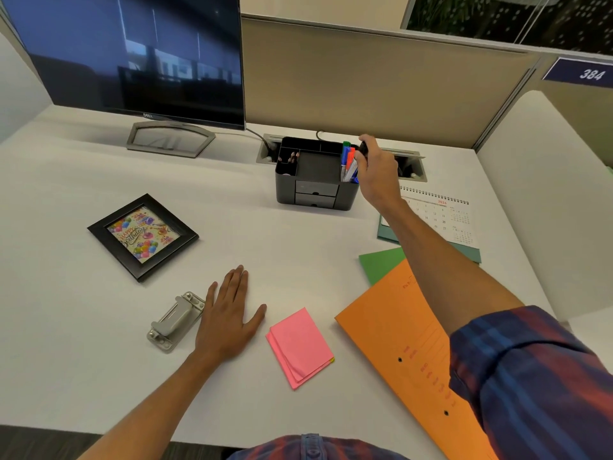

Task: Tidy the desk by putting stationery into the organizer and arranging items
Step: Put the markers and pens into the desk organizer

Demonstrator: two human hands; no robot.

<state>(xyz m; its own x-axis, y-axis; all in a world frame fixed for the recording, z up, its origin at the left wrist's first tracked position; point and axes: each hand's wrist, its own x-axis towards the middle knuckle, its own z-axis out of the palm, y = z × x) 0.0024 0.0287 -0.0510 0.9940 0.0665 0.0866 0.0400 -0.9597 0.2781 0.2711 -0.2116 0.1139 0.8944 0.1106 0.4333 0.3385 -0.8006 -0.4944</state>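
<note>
A black desk organizer (pixel 313 180) stands at the back of the white desk, with pencils (pixel 292 157) in its left slot and coloured markers (pixel 347 161) in its right slot. My right hand (pixel 376 167) hovers at the organizer's right side, closed around a small dark object (pixel 363 148) that is mostly hidden by the fingers. My left hand (pixel 229 317) lies flat and empty on the desk, fingers spread, touching a grey hole punch (pixel 175 322). A pink sticky-note pad (pixel 300 346) lies just right of that hand.
A black picture frame (pixel 142 235) lies at the left. An orange folder (pixel 408 353) overlaps a green sheet (pixel 381 263) at the right, behind them a desk calendar (pixel 441 220). A monitor (pixel 132 54) stands back left; a cable slot (pixel 411 167) runs behind the organizer.
</note>
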